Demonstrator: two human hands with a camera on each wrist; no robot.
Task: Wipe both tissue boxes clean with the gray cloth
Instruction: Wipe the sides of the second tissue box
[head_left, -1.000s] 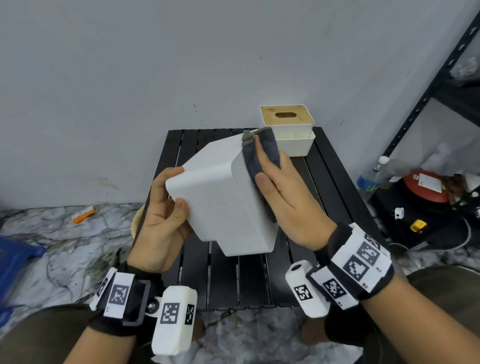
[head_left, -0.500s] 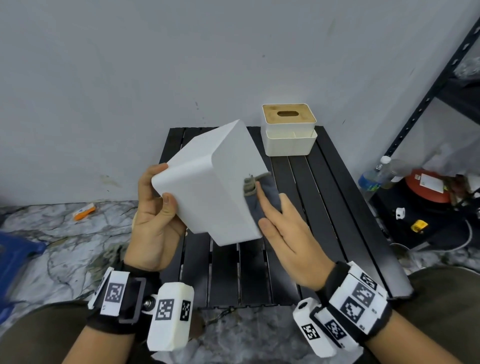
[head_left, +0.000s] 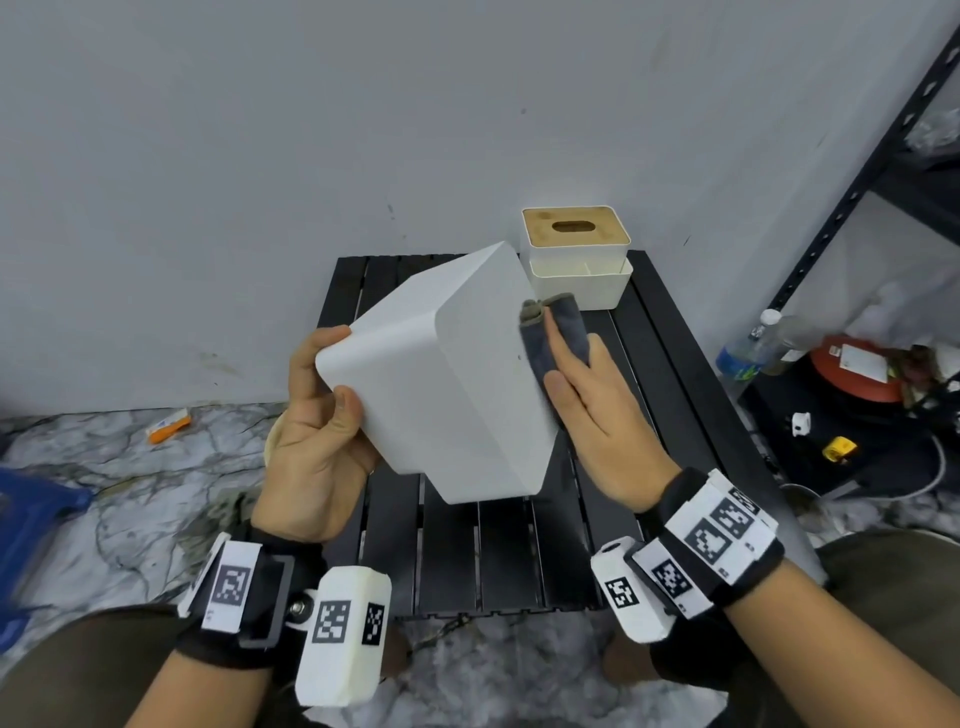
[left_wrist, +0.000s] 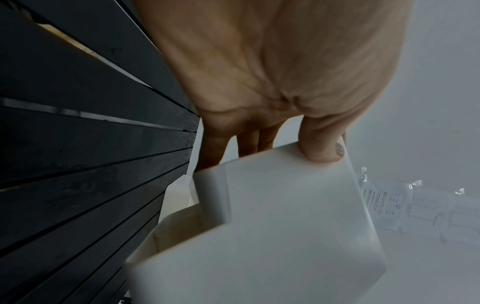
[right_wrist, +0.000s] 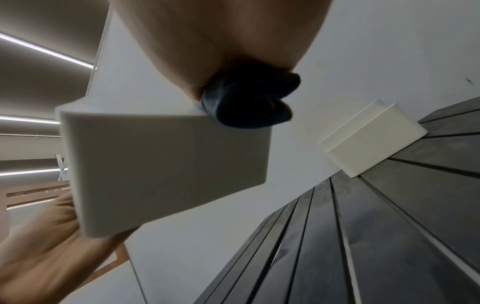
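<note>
My left hand (head_left: 332, 374) holds a plain white tissue box (head_left: 467, 384) tilted above the black slatted table (head_left: 493, 561), thumb and fingers gripping its near-left corner. Flat fingers of my right hand (head_left: 587, 395) press the folded gray cloth (head_left: 550, 332) against the box's right side, near its far end. A second tissue box (head_left: 576, 249) with a wooden slotted lid stands at the table's back right. In the left wrist view the thumb (left_wrist: 322, 148) lies on the white box (left_wrist: 285, 226). The right wrist view shows the cloth (right_wrist: 249, 100) bunched at the box's (right_wrist: 166, 164) edge.
A gray wall stands right behind the table. A black metal shelf rack (head_left: 878, 171) rises at the right, with a water bottle (head_left: 748, 348), a red round object (head_left: 857, 369) and small clutter on the floor beside it. An orange item (head_left: 169, 425) lies on the marble floor at left.
My right hand slid the cloth down the box's side toward me, then back up toward the far end. The left hand shifted the box slightly left and kept its grip.
</note>
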